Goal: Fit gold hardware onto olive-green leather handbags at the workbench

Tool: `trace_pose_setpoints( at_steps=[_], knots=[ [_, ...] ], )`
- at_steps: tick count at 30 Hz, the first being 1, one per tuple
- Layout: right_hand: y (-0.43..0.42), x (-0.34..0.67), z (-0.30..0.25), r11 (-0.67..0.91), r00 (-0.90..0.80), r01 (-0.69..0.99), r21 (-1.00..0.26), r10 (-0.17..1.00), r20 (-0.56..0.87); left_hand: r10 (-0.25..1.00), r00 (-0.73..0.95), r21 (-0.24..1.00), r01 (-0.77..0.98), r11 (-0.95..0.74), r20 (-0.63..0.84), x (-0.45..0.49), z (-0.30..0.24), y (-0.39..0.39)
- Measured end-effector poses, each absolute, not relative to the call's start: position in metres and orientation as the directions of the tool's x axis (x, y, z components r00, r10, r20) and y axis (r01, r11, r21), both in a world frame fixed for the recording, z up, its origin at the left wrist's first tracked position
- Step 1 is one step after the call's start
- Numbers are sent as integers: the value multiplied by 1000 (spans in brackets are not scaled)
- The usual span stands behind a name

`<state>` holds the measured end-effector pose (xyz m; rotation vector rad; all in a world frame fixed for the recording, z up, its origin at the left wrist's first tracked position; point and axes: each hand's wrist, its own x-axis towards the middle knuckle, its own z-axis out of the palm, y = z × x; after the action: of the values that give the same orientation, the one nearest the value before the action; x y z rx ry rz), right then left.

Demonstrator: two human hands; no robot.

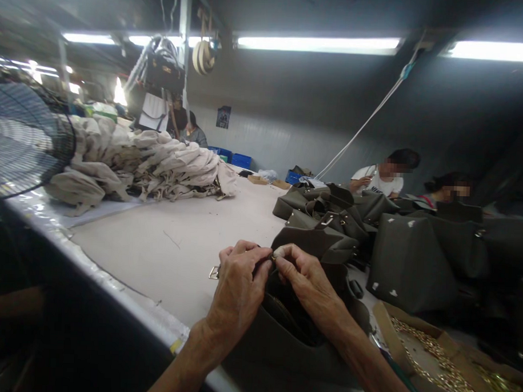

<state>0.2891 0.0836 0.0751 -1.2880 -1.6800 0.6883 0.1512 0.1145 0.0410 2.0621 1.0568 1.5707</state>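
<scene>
Olive leather bag (282, 351): left hand (236, 289) + right hand (305, 280) pinch metal fitting (272, 256).

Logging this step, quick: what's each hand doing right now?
Left hand: closed, pinching the top of the dark leather handbag.
Right hand: closed, pinching the same spot; exact piece hidden.

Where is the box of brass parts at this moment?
The box sits at the lower right of the head view, beside the right forearm and below the dark olive bag.
</scene>
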Motion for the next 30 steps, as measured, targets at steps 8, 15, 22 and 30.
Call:
trace_pose_setpoints(
  at_steps=[8, 15, 22, 30],
  knots=[
    [92, 282, 66, 268, 16, 322, -908, 957, 288, 611, 117, 528, 396, -752, 783, 154, 32, 114],
    [90, 282, 57, 237, 43, 167, -957, 968, 247, 591, 135, 499, 408, -765, 795, 154, 31, 116],
    [83, 278, 61, 202, 55, 120, -972, 976, 210, 649, 171, 534, 435, -725, 741, 153, 30, 112],
    [77, 276, 62, 242, 90, 137, -961, 963, 255, 636, 208, 447, 553, -703, 743, 149, 38, 97]
  ],
)
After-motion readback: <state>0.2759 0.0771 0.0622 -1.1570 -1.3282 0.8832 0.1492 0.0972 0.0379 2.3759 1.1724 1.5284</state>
